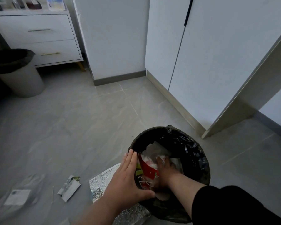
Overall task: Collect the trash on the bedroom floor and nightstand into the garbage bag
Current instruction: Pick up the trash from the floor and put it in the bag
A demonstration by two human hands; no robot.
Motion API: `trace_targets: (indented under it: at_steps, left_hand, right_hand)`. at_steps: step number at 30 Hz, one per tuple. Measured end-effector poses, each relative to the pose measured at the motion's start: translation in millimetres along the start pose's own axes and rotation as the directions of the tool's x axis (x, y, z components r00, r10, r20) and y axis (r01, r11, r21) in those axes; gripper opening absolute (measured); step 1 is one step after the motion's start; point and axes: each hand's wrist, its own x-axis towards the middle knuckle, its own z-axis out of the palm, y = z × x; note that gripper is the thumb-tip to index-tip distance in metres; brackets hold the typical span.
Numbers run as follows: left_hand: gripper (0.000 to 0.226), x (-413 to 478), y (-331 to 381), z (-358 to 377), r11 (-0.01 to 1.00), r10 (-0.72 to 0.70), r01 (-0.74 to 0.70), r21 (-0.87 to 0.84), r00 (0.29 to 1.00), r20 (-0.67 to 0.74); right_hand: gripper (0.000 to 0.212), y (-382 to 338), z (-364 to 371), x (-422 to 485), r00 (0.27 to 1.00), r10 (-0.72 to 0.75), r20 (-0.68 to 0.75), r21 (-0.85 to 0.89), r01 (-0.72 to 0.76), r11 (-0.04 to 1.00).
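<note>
A black garbage bag (pixel 190 148) lines a round bin on the floor at lower centre. Inside lie a red wrapper (pixel 148 169), white paper and other scraps. My left hand (pixel 126 177) rests flat on the bin's left rim, fingers straight. My right hand (pixel 163 169) reaches down inside the bag and presses on the trash; its fingers are partly hidden. On the floor to the left lie a crumpled paper piece (pixel 69 187), a clear plastic bag with a white label (pixel 18 194) and a thin stick (pixel 52 194). A silver foil sheet (pixel 101 181) lies under my left arm.
A second grey bin with a black liner (pixel 19 73) stands at the left. The white nightstand (pixel 39 36) with two drawers is behind it, with items on top. White wardrobe doors (pixel 209 54) and a slanted white panel (pixel 250 82) fill the right.
</note>
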Motion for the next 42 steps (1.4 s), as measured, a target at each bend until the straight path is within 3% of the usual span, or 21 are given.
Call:
trace_targets:
  at_steps: [3, 6, 13, 18, 23, 27, 31, 34, 39, 42]
  left_hand:
    - [0.132, -2, 3, -2, 0.999, -0.017, 0.016, 0.032, 1.0, 0.019]
    - [0.131, -1, 6, -6, 0.997, -0.036, 0.032, 0.068, 0.998, 0.047]
    - [0.119, -9, 20, -21, 0.996, -0.04, 0.034, 0.08, 0.997, 0.068]
    - [0.115, -46, 9, -80, 0.999, -0.021, 0.024, 0.038, 0.998, -0.061]
    - [0.126, -103, -27, -143, 0.997, -0.073, 0.068, -0.027, 0.961, -0.265]
    - [0.122, -161, -70, -178, 0.985, -0.175, 0.165, -0.057, 0.912, -0.371]
    - [0.082, -203, -120, -182, 0.936, -0.351, 0.315, -0.155, 0.857, -0.376]
    - [0.069, -231, -169, -165, 0.873, -0.483, 0.419, -0.248, 0.81, -0.334]
    - [0.049, -249, -245, -111, 0.667, -0.737, 0.637, -0.387, 0.639, -0.22]
    - [0.054, -253, -274, -77, 0.506, -0.848, 0.749, -0.429, 0.522, -0.089]
  right_hand:
    - [0.114, -5, 4, 2, 0.999, 0.041, 0.014, -0.028, -0.041, 0.999]
    - [0.123, -6, -7, -9, 1.0, 0.009, 0.004, -0.007, -0.009, 1.0]
    - [0.135, 0, -62, -69, 0.972, -0.152, -0.179, 0.007, 0.156, 0.988]
    - [0.12, -25, -104, -133, 0.879, -0.36, -0.313, 0.015, 0.384, 0.923]
    - [0.076, -80, -114, -185, 0.769, -0.458, -0.447, 0.137, 0.564, 0.814]
    - [0.067, -141, -104, -207, 0.72, -0.559, -0.412, 0.114, 0.649, 0.752]
    - [0.069, -200, -77, -202, 0.721, -0.624, -0.302, 0.049, 0.665, 0.745]
    - [0.068, -242, -35, -184, 0.762, -0.609, -0.221, 0.028, 0.629, 0.777]
    - [0.046, -282, 54, -142, 0.841, -0.53, -0.109, 0.101, 0.54, 0.836]
    - [0.046, -280, 109, -118, 0.859, -0.511, 0.021, 0.031, 0.51, 0.86]
